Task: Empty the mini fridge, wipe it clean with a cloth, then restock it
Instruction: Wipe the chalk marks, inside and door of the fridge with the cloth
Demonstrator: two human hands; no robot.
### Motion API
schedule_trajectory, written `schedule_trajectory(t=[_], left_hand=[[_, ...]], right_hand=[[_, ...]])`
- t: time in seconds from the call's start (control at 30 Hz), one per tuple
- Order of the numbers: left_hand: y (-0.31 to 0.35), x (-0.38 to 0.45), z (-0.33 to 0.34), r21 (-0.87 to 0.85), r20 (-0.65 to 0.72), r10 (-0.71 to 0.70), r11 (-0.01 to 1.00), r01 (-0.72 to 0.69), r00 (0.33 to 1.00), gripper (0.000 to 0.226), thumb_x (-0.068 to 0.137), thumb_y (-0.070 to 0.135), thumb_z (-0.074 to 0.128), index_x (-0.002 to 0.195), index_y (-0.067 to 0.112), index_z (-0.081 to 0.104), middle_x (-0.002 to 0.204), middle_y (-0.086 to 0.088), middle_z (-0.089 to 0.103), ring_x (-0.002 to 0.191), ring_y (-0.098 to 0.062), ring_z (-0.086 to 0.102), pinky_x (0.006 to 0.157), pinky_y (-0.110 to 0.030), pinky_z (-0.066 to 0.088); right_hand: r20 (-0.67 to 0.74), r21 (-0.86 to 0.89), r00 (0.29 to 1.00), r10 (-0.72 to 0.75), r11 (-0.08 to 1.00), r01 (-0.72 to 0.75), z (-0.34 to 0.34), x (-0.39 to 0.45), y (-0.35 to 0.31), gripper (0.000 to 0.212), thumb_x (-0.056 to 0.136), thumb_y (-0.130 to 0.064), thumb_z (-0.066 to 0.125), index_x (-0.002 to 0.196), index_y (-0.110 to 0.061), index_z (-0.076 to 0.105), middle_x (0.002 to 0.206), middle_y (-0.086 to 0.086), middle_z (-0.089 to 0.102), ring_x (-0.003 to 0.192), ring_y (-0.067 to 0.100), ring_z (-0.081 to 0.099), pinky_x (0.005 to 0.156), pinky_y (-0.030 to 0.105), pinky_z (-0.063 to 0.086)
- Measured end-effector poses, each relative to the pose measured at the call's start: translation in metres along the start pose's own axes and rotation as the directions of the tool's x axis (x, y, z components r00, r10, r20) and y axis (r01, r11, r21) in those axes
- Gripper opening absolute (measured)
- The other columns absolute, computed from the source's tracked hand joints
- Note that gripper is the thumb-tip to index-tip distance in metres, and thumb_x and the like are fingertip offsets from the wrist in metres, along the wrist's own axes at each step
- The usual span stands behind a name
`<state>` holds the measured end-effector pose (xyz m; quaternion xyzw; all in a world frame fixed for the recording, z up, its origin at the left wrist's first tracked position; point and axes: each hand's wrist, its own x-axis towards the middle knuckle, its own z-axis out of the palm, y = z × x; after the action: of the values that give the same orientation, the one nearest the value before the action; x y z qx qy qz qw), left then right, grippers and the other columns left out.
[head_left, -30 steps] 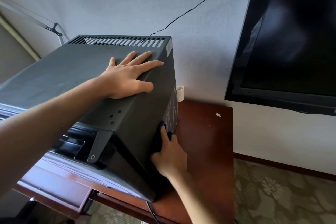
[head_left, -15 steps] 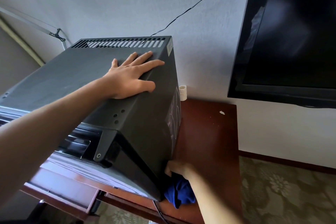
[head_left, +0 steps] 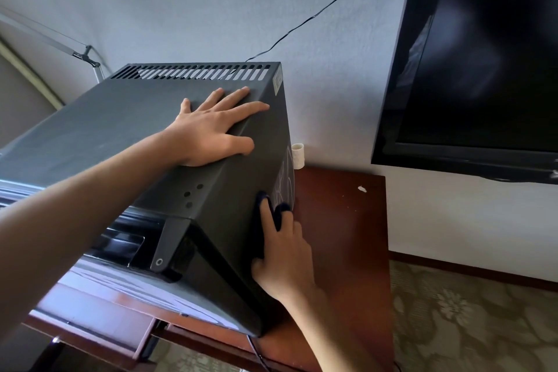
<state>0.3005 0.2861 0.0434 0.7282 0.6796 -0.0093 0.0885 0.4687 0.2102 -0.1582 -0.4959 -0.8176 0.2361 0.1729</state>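
Dark metal of the mini fridge [head_left: 120,127] sits under my left hand [head_left: 211,130], fingers spread flat and released on its top near the right edge, steadying it on the worktop [head_left: 341,220]. My right hand [head_left: 282,254] presses the dark blue cloth [head_left: 282,210] flat against the fridge's right side wall; half a second ago that cloth was bunched down by the fridge's bottom front corner, so I have swept back up. I judge the outside wiping is underway, and restocking comes later.
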Motion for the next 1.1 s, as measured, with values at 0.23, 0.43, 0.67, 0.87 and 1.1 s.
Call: schedule_trajectory(t=[0.23,0.43,0.67,0.87,1.1], left_hand=[[0.000,-0.001,0.000,-0.009,-0.003,0.001,1.000,-0.001,1.000,0.087,0.059,0.071,0.034,0.144,0.072,0.016,0.170,0.023,0.000,0.157,-0.011,-0.006,0.120,-0.068,0.002],[0.001,-0.001,0.000,-0.008,-0.004,-0.001,1.000,0.001,1.000,0.087,0.059,0.070,0.035,0.144,0.072,0.017,0.170,0.023,0.000,0.157,-0.010,-0.005,0.120,-0.068,0.003],[0.001,0.000,0.000,-0.009,-0.007,-0.003,1.000,0.003,1.000,0.085,0.060,0.069,0.037,0.143,0.072,0.018,0.170,0.023,0.001,0.157,-0.010,-0.005,0.120,-0.069,0.004],[0.001,-0.001,0.001,-0.010,-0.014,0.001,1.000,-0.001,1.000,0.086,0.060,0.070,0.036,0.143,0.073,0.018,0.170,0.023,0.001,0.157,-0.011,-0.005,0.120,-0.068,0.002],[0.004,-0.003,-0.001,-0.020,-0.012,-0.007,1.000,0.007,1.000,0.083,0.067,0.063,0.043,0.146,0.070,0.020,0.170,0.022,0.002,0.158,-0.013,-0.005,0.120,-0.068,0.000]], right_hand=[[0.039,0.015,0.995,0.091,0.996,-0.092,0.002,0.033,0.013,0.109,0.081,-0.033,0.062,0.159,-0.040,-0.013,0.145,0.010,0.032,0.122,0.038,0.046,0.088,0.044,0.049],[0.425,0.137,0.854,0.301,0.911,-0.390,0.044,0.068,0.062,0.109,0.074,-0.036,0.062,0.163,-0.036,-0.001,0.149,0.012,0.043,0.129,0.036,0.054,0.099,0.040,0.049],[0.686,0.161,0.624,0.374,0.758,-0.632,0.113,0.035,0.090,0.012,0.055,-0.005,0.066,0.062,-0.016,0.067,0.080,-0.001,0.062,0.093,0.016,0.060,0.083,0.027,0.055],[0.722,0.287,0.632,0.283,0.709,-0.645,0.112,0.011,0.089,0.023,0.052,0.000,0.063,0.043,-0.020,0.055,0.056,-0.004,0.056,0.063,0.015,0.056,0.060,0.025,0.041],[0.409,0.740,0.801,0.437,0.356,-0.571,0.058,0.041,0.067,0.042,0.049,-0.010,0.060,0.088,-0.011,0.076,0.064,0.005,0.066,0.058,0.026,0.063,0.053,0.032,0.043]])
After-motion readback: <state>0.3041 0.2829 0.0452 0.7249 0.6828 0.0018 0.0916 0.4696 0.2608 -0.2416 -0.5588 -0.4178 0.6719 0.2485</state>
